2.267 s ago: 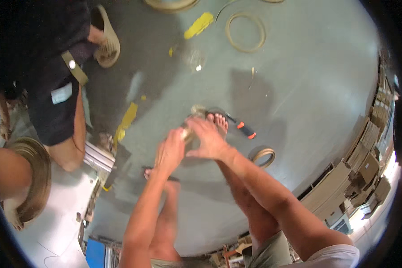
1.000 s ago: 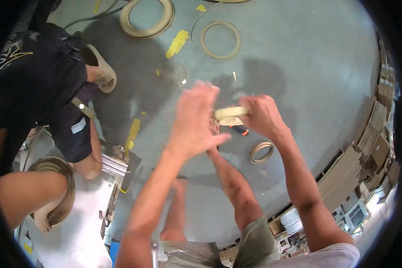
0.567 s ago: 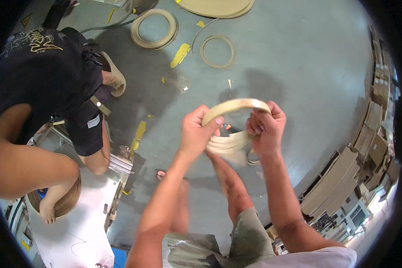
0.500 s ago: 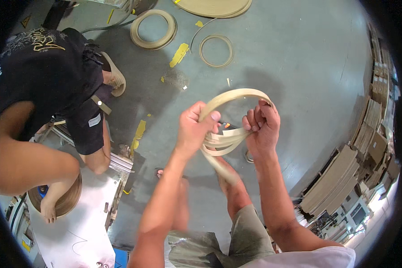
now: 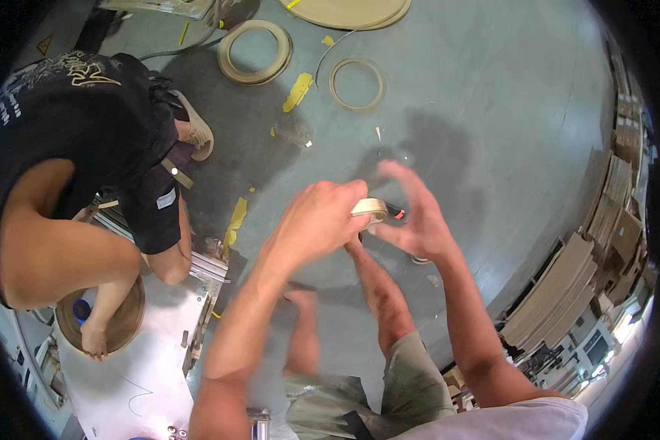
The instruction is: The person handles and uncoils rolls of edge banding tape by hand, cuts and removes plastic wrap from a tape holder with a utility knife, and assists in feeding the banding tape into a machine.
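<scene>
My left hand [image 5: 319,220] is closed around a beige strip coil [image 5: 370,207], and most of the coil is hidden behind the fingers. Just to its right, my right hand [image 5: 418,224] has its fingers and thumb spread apart, slightly blurred, with nothing gripped. The right thumb tip lies close to the coil; whether it touches cannot be told. Between the hands a small dark thing with an orange end [image 5: 396,213] shows, partly covered.
On the left, a co-worker in black [image 5: 73,139] rests a hand on a brown roll [image 5: 125,323] upon a white tabletop [image 5: 161,389]. Beige coils [image 5: 357,84] [image 5: 235,70] lie on the grey floor beyond. Stacked cardboard [image 5: 550,293] lines the right side.
The wide loops of strip between my hands have become a small coil in my left hand. My right hand has let go and opened.
</scene>
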{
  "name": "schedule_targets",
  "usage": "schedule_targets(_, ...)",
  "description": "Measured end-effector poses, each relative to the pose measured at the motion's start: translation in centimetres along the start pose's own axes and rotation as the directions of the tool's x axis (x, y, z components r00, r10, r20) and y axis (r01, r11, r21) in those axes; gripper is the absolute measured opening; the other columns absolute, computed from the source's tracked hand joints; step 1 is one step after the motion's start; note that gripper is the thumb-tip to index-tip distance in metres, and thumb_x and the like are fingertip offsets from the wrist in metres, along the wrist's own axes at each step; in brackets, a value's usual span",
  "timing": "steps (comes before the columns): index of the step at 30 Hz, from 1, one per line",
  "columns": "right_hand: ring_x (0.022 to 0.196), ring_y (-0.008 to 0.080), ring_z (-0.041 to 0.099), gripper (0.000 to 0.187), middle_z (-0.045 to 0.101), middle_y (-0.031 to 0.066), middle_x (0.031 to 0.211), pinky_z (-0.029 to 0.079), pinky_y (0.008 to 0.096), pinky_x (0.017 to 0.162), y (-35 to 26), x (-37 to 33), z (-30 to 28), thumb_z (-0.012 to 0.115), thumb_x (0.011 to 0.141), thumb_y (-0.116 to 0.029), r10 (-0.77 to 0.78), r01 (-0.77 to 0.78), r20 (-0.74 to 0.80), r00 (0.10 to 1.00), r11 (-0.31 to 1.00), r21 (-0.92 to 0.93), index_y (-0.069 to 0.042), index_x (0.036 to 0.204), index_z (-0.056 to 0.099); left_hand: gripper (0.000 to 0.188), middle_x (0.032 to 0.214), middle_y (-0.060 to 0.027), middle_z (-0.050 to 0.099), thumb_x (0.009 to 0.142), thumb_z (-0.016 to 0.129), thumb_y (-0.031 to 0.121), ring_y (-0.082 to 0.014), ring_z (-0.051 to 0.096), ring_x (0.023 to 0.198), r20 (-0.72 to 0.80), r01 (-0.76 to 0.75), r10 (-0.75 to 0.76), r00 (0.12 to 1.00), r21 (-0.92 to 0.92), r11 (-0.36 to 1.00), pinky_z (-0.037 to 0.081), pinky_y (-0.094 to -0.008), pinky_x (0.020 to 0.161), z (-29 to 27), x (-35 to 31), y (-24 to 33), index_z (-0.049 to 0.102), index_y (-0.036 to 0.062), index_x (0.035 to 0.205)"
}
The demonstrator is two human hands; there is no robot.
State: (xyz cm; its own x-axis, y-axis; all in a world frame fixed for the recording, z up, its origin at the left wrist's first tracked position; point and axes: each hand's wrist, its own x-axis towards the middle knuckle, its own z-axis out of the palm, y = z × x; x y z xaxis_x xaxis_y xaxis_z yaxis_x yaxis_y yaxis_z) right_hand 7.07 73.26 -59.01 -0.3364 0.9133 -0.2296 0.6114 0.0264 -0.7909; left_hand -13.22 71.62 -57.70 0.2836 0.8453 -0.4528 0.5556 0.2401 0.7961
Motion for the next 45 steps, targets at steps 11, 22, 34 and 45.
schedule_targets(11, 0.044, 0.0053, 0.034, 0.014, 0.036, -0.0052, 0.055, 0.034, 0.0255, 0.042, 1.2, 2.2, 0.0, 0.051, 0.098, -0.015, 0.486, -0.335, 0.081, 0.870, 0.463, 0.821, -0.007, 0.086, 0.052, 0.018, 0.081, 0.0016, 0.061, 0.087, 0.066, 0.004, -0.0077, 0.056, 0.069, -0.172, 0.025, -0.258, 0.951, -0.788, 0.615, 0.046, -0.0252, 0.060, 1.8, 2.8, -1.7, 0.058, 0.0019, 0.103)
schedule_targets(22, 0.100, 0.0186, 0.059, 0.066, 0.060, 0.0102, 0.112, 0.049, 0.0348, 0.086, 6.5, 6.1, 0.6, 0.074, 0.072, -0.010, 0.506, -0.488, 0.039, 0.862, 0.804, 0.340, -0.004, 0.130, 0.044, 0.014, 0.081, -0.0075, 0.062, 0.088, 0.063, 0.007, -0.0157, 0.056, 0.067, -0.139, 0.133, -0.238, 0.961, -0.522, 0.843, 0.047, -0.0296, 0.065, 3.1, 9.1, -3.7, 0.060, 0.0016, 0.100)
schedule_targets(34, 0.101, 0.0306, 0.064, 0.068, 0.064, 0.0210, 0.110, 0.050, 0.0392, 0.086, 24.8, 16.2, 12.5, 0.077, 0.072, -0.032, 0.767, -0.763, -0.068, 0.638, 0.641, 0.084, 0.002, 0.126, 0.053, 0.025, 0.072, 0.0009, 0.052, 0.100, 0.049, 0.027, -0.0078, 0.048, 0.056, -0.116, 0.397, -0.612, 0.782, -0.665, 0.632, 0.044, -0.0261, 0.052, 4.0, 21.3, -29.7, 0.056, 0.0045, 0.094)
schedule_targets(45, 0.078, 0.0250, 0.067, 0.048, 0.064, 0.0184, 0.103, 0.057, 0.0359, 0.070, 32.3, 25.0, 19.3, 0.065, 0.086, -0.019, 0.931, -0.737, -0.095, 0.353, 0.339, 0.584, 0.009, 0.122, 0.050, 0.048, 0.107, -0.0298, 0.058, 0.097, 0.044, 0.037, -0.0462, 0.057, 0.098, -0.611, 0.716, -0.602, 0.514, -0.081, 0.694, 0.045, -0.0513, 0.085, 6.2, 27.3, -37.3, 0.053, -0.0089, 0.106)
